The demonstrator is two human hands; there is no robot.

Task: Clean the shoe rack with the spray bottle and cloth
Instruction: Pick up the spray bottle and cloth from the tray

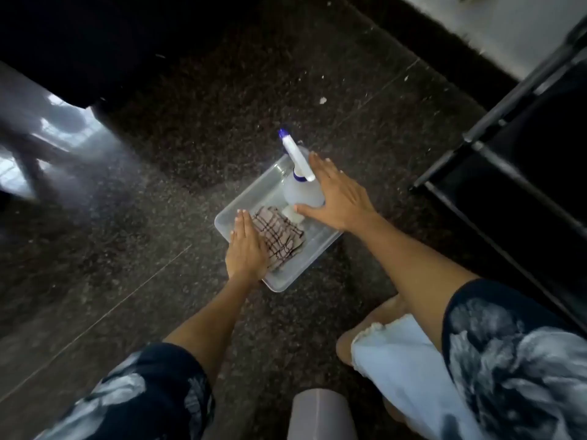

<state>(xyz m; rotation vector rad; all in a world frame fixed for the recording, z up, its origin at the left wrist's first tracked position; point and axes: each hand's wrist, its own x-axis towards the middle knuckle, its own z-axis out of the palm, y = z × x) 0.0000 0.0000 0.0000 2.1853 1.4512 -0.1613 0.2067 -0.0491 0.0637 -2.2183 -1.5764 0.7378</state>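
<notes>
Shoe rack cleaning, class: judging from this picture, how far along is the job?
Barely begun. Done: nothing visible. In hand: the right hand reaches with straight fingers around the spray bottle, and the left hand lies flat by the checked cloth, both in the clear tub on the floor. Left: picking both up, spraying and wiping the black rack.

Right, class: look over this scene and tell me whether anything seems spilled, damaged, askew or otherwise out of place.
Nothing is clearly spilled or broken. The spray bottle leans in the clear tray beside the folded checked cloth, both hands open over them. Only pale specks of debris on the dark floor stand out.
</notes>
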